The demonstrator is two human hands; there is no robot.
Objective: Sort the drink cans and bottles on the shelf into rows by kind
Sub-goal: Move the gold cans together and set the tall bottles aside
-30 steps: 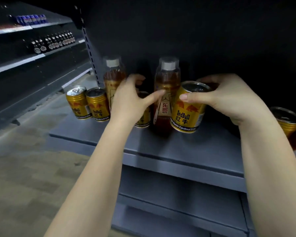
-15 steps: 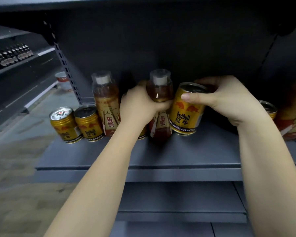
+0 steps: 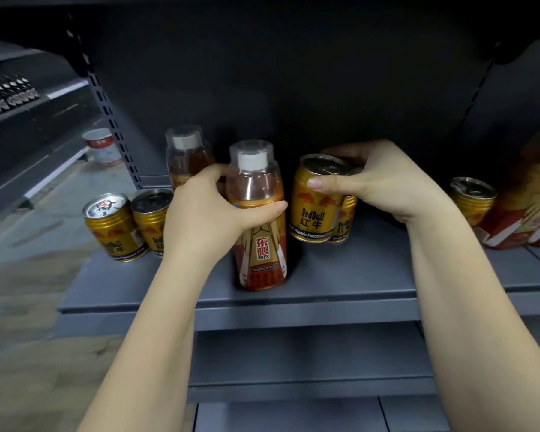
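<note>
Grey shelf [image 3: 340,275] carries your drinks: 2 cans [image 3: 114,227] far left, then your left hand [image 3: 200,219] wrapped round a bottle [image 3: 258,219] you've just pulled forward from the back. That frees the can row. Your right hand [image 3: 378,182] pinches a can [image 3: 315,201]; another sits half-hidden behind it. Bottles at the right edge [image 3: 530,213] are cut off.

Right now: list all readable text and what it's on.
"RedBull 红牛", "Vitamin Functional": gold drink can gripped by the right hand.
"东鹏": amber plastic bottle with orange label gripped by the left hand; smaller print beneath blurred.
Partly "RedBull": leftmost gold can.
Other labels unreadable.
</note>
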